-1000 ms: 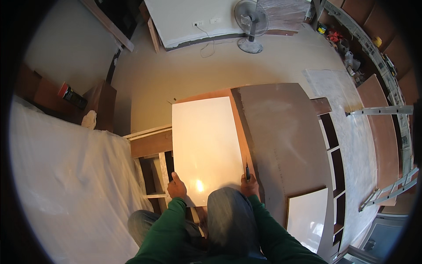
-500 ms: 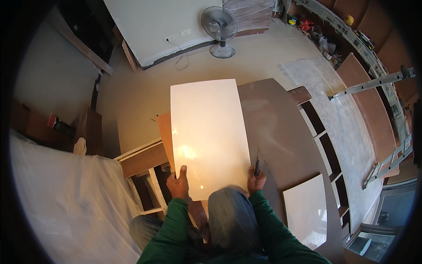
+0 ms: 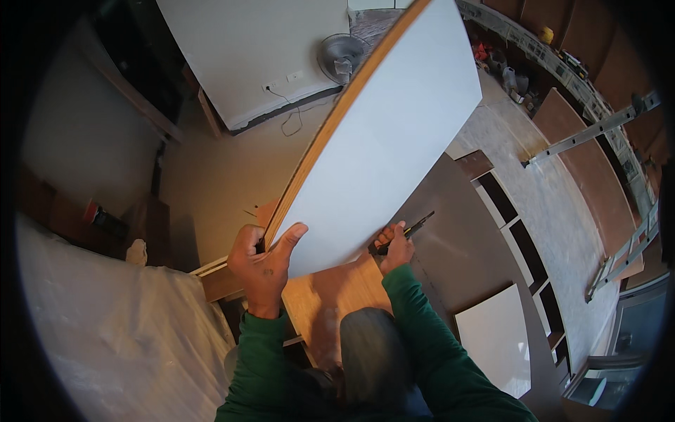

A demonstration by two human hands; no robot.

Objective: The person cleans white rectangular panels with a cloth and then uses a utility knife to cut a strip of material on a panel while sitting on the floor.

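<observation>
A white-faced wooden panel (image 3: 383,133) with a bare plywood edge is tilted up in front of me. My left hand (image 3: 264,264) grips its near left corner, the thumb on the white face. My right hand (image 3: 395,250) is closed around a black and yellow utility knife (image 3: 415,226), its tip pointing away to the right. The right fingers are at the panel's lower edge; whether they also bear its weight is hard to tell. Under the panel lies an orange-brown wood sheet (image 3: 337,288), close to my knee.
A large brown board (image 3: 457,225) spreads to the right, bearing a smaller white panel (image 3: 496,337). Beyond it are an open-celled frame (image 3: 524,232) and a ladder (image 3: 590,135). Plastic sheeting (image 3: 105,309) covers something at left. A standing fan (image 3: 341,58) is partly hidden by the panel.
The white panel has gone from lying flat to tilted, its left edge raised and its far end swung right. My left hand rose with it; my right hand moved slightly left and away from me.
</observation>
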